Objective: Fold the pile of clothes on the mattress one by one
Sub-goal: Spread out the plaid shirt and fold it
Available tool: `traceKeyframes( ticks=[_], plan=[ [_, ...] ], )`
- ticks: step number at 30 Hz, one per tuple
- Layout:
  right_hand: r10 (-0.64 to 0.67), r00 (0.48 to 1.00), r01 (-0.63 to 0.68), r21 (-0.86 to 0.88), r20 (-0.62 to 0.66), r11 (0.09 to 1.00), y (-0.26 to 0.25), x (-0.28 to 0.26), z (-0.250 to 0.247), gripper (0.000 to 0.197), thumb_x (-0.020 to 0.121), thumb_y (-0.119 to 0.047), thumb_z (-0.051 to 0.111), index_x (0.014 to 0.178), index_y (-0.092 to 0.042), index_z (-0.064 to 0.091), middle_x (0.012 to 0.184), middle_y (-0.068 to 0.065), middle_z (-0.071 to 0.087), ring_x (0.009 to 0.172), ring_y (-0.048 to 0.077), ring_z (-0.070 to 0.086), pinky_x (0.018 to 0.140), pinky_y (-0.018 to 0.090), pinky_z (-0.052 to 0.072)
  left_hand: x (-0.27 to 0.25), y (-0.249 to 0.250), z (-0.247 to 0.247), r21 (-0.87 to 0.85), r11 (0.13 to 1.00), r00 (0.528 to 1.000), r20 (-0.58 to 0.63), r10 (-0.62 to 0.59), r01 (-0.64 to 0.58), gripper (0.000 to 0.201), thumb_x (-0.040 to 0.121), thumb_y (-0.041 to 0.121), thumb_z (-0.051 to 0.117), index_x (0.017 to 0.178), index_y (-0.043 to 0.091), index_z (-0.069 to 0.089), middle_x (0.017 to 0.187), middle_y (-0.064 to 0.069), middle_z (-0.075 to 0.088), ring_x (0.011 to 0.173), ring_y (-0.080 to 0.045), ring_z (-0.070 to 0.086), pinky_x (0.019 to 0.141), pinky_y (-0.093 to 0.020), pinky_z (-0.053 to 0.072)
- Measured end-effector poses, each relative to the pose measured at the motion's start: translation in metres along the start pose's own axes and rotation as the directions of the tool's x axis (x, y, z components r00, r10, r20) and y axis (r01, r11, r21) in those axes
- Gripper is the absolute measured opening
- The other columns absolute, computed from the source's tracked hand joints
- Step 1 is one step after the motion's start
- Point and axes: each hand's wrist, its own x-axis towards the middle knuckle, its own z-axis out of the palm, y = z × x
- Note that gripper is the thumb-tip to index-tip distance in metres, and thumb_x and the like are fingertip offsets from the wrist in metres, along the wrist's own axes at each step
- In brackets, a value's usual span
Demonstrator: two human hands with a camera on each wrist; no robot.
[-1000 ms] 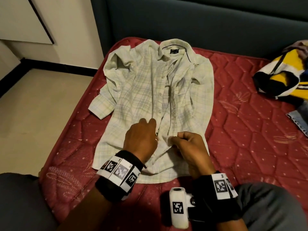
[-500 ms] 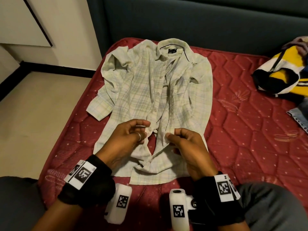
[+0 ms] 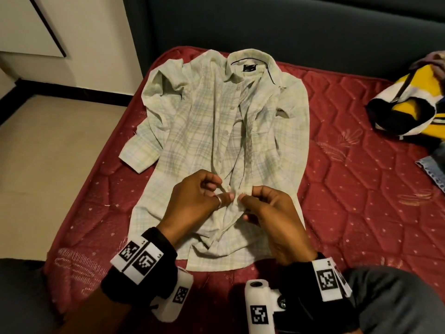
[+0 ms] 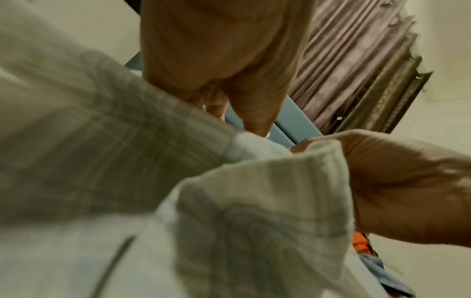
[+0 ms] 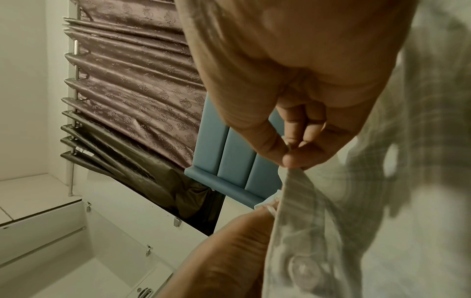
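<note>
A pale plaid button shirt (image 3: 199, 131) lies front-up on the red mattress (image 3: 361, 194), collar at the far end. My left hand (image 3: 224, 194) pinches the button-side front edge low on the shirt. My right hand (image 3: 243, 199) pinches the other front edge, and the two edges meet between the fingertips. In the left wrist view the left hand (image 4: 254, 129) curls above the lifted shirt (image 4: 114, 161). In the right wrist view the right hand (image 5: 290, 159) pinches the shirt (image 5: 318, 231) edge, with a button (image 5: 303, 270) lower down.
A yellow, black and white garment (image 3: 409, 104) and a piece of denim (image 3: 433, 169) lie at the mattress's right side. A dark headboard (image 3: 265, 25) runs along the far edge. The mattress's left edge drops to a beige floor (image 3: 48, 165).
My left hand turned from lying on the shirt to pinching its front edge. Both hands then drew the two edges together, closing the gap that showed red mattress.
</note>
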Motion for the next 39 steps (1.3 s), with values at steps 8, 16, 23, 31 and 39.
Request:
traceKeyframes(
  ticks=[8,16,23,31,39],
  plan=[
    [-0.038,0.998,0.036,-0.053,-0.042,0.998,-0.003,-0.002,-0.003,0.007,0.092,-0.005,0.066,0.092,0.0,0.071,0.089,0.025,0.07,0.068,0.016,0.063,0.063,0.025,0.054,-0.003,-0.002,0.002,0.043,0.999,0.998,0.066,0.008,-0.011,0.036,0.083,0.007,0.073,0.102,0.033,0.057,0.089,0.002,0.07,0.077,-0.011,0.068,0.056,-0.025,0.052],
    [-0.139,0.989,0.134,-0.075,-0.056,0.988,-0.006,-0.004,-0.004,0.005,0.091,-0.012,0.071,0.088,-0.007,0.072,0.081,0.021,0.068,0.068,0.018,0.058,0.064,0.03,0.049,-0.011,0.03,-0.031,-0.197,0.98,0.985,0.169,0.041,-0.007,0.034,0.096,-0.003,0.055,0.108,0.023,0.074,0.088,-0.001,0.076,0.08,-0.008,0.068,0.071,-0.017,0.051],
    [-0.469,0.873,0.395,-0.367,-0.137,0.842,-0.01,-0.007,-0.002,0.009,0.091,-0.027,0.068,0.086,-0.02,0.068,0.077,-0.002,0.067,0.073,0.014,0.064,0.072,0.043,0.056,-0.017,0.039,-0.03,-0.228,0.967,0.991,0.047,0.128,-0.114,0.022,0.085,0.007,0.075,0.104,0.02,0.076,0.092,0.009,0.077,0.087,-0.002,0.071,0.071,-0.009,0.051],
    [-0.586,0.809,0.474,-0.537,-0.048,0.698,-0.009,-0.009,0.01,0.015,0.092,-0.023,0.067,0.102,-0.014,0.071,0.094,-0.008,0.068,0.084,0.005,0.064,0.074,0.032,0.055,-0.021,0.032,-0.009,-0.138,0.974,0.983,0.021,0.182,-0.178,0.018,0.079,0.014,0.082,0.089,0.027,0.076,0.08,0.006,0.076,0.078,-0.011,0.073,0.083,-0.039,0.06],
    [-0.541,0.84,0.47,-0.461,-0.026,0.752,-0.01,-0.01,0.006,0.01,0.092,-0.022,0.068,0.099,-0.018,0.074,0.091,-0.01,0.07,0.085,0.004,0.067,0.073,0.023,0.055,-0.028,0.034,-0.005,0.01,0.952,0.951,-0.054,0.305,-0.305,0.014,0.084,0.019,0.079,0.094,0.029,0.079,0.087,0.018,0.076,0.082,0.004,0.071,0.076,-0.015,0.055]
  ],
)
